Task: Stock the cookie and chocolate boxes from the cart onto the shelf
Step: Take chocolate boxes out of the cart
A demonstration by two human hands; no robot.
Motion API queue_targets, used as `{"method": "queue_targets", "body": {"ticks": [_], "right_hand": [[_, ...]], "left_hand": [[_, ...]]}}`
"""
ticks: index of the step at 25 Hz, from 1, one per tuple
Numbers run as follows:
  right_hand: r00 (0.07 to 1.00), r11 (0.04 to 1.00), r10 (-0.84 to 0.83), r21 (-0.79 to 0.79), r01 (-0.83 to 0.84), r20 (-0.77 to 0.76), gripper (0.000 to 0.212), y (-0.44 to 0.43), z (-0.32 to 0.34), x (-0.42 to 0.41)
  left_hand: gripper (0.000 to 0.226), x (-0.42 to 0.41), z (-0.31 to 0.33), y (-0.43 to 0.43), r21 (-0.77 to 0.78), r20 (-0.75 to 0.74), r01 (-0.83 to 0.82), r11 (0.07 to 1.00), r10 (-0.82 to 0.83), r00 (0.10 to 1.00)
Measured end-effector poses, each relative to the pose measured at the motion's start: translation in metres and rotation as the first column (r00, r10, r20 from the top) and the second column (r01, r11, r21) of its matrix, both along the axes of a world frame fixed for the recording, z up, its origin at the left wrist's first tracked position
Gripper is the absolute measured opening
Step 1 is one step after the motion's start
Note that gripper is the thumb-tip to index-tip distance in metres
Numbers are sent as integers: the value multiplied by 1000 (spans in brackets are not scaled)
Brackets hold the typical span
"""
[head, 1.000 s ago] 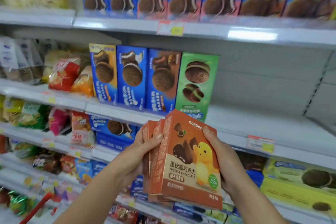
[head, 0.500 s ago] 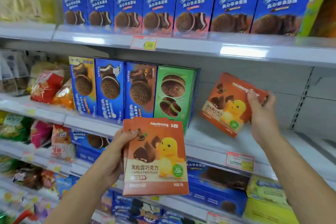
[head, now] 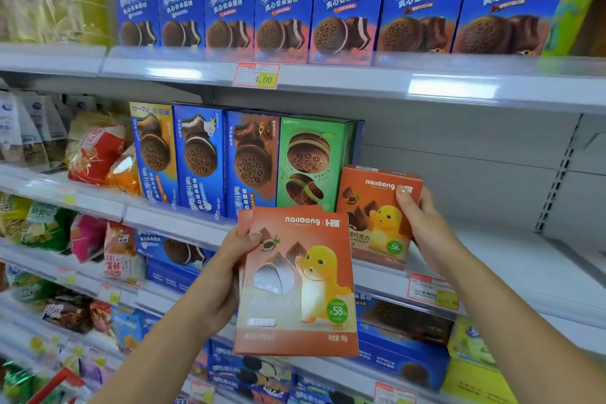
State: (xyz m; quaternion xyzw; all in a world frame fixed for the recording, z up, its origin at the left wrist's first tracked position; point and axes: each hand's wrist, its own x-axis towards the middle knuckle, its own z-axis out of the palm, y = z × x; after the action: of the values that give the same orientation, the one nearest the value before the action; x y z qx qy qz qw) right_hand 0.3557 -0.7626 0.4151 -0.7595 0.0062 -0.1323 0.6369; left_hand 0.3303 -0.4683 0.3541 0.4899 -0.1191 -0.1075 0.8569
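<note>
In the head view, the right hand is gripping a flat orange cardboard chocolate box by its right edge, thumb on the front. It is setting the box nearly upright on the grey metal shelf, just beside the tall green cardboard cookie box. The left hand is clamping a stack of the same orange boxes by its left edge, lower and in front of the shelf. To do this step well, I think the right hand should be pressing the box flat on its base, front facing out, flush against the green one, before the fingers let go.
</note>
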Motion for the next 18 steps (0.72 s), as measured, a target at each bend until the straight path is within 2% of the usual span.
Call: {"method": "queue_targets", "body": {"ticks": [2, 4, 6, 7, 8, 9, 11, 13, 15, 16, 18], "right_hand": [[1000, 999, -4, -48, 4, 5, 62, 3, -3, -10], [975, 987, -150, -28, 157, 162, 69, 9, -6, -30], [872, 938, -325, 5, 347, 366, 55, 16, -11, -61], [877, 937, -305, -46, 345, 372, 49, 20, -15, -79], [930, 957, -210, -130, 258, 302, 50, 24, -18, -93], [985, 975, -80, -193, 109, 153, 54, 28, -19, -106], [988, 977, 104, -172, -123, -114, 50, 29, -19, -121], [980, 980, 109, -146, -134, -169, 49, 16, -20, -123], [978, 988, 126, -70, -139, -167, 52, -3, -18, -127], [980, 989, 141, -20, -145, -141, 55, -13, -16, -129], [995, 986, 68, 155, -57, -67, 55, -46, -7, -128]], "left_hand": [[85, -4, 3, -10, -2, 25, 25, 1000, -25, 999], [74, -7, 5, -20, -45, 36, 52, 998, -51, 998], [77, -10, 7, -29, -48, 36, 52, 998, -50, 998], [82, -13, 9, -35, -32, 44, 51, 998, -50, 998], [85, -15, 9, -41, -25, 55, 51, 998, -50, 997], [84, -18, 10, -47, -19, 66, 52, 998, -51, 997], [78, -24, 14, -60, 30, 87, 42, 999, -44, 995], [76, -29, 17, -73, 119, 121, 27, 992, -42, 992], [60, -33, 20, -83, 165, 114, -13, 986, -6, 993], [51, -33, 20, -86, 159, 95, -41, 986, 26, 995], [54, -33, 20, -88, 123, 51, -93, 988, 87, 995]]}}
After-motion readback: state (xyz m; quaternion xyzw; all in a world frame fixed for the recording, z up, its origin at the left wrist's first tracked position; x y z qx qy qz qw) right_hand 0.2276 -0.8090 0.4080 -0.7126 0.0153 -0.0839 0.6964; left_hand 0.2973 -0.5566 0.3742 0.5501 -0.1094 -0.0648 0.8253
